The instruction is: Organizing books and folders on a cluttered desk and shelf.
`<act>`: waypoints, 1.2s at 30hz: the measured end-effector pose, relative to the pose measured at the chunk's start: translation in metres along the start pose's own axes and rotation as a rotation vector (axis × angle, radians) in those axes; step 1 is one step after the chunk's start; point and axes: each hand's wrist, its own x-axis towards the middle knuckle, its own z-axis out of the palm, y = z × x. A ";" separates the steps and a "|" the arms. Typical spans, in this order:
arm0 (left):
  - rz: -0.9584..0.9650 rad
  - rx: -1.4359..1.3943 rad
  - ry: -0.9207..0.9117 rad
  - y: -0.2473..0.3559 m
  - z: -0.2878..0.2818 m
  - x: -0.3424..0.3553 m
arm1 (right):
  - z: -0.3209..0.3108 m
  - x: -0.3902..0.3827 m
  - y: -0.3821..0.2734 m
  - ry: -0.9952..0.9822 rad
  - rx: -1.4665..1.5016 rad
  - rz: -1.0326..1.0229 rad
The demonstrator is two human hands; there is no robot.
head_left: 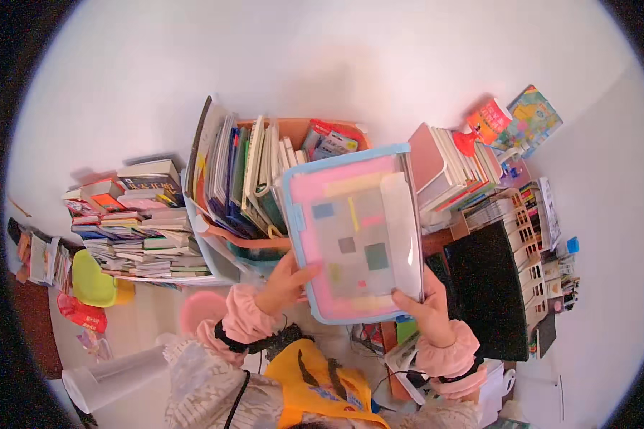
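In front of me I hold a flat plastic file box with a light-blue rim and a see-through face. Pink, cream and white sheets and small coloured squares show through it. My left hand grips its left edge near the bottom, thumb on the front. At the lower right corner my right hand is closed on the box, the thumb pressed on its face and the other fingers behind. Behind the box stands an orange bin packed with upright books and folders; the box covers its lower right part.
Stacked books fill a shelf at left, beside a lime-green container and a pink basin. On the right are a row of books, a red-orange cup and a black monitor. A whitish tube lies lower left.
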 end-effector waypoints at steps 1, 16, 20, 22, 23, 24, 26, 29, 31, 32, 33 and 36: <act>0.124 0.008 -0.007 0.008 0.019 -0.002 | -0.003 -0.005 0.002 -0.027 -0.069 0.001; 0.326 0.764 -0.173 -0.001 0.014 -0.068 | 0.004 -0.051 0.059 0.189 0.128 -0.034; 0.220 0.846 -0.299 0.009 0.019 -0.064 | -0.006 -0.065 0.083 0.220 0.135 -0.094; 0.139 0.817 -0.385 0.013 0.010 -0.067 | -0.001 -0.063 0.085 0.208 0.056 -0.106; 0.143 0.814 -0.382 0.014 0.008 -0.068 | 0.002 -0.063 0.086 0.198 -0.018 -0.117; 0.191 0.818 -0.355 0.013 0.014 -0.065 | 0.001 -0.064 0.087 0.196 -0.009 -0.120; 0.290 0.824 -0.294 0.008 0.027 -0.059 | 0.001 -0.064 0.090 0.151 0.102 -0.107; 0.400 0.866 -0.186 0.004 0.034 -0.061 | 0.005 -0.060 0.081 0.152 0.159 0.097; -0.036 0.525 0.048 -0.010 0.027 -0.068 | 0.010 -0.055 0.090 0.170 0.082 0.081; -0.023 0.534 0.070 -0.012 0.027 -0.067 | 0.012 -0.055 0.096 0.222 -0.012 0.070; -0.015 0.427 0.099 -0.014 0.028 -0.064 | 0.011 -0.060 0.101 0.245 0.014 0.139; 0.010 0.296 0.144 -0.011 0.027 -0.062 | 0.008 -0.074 0.099 0.129 -0.311 -0.132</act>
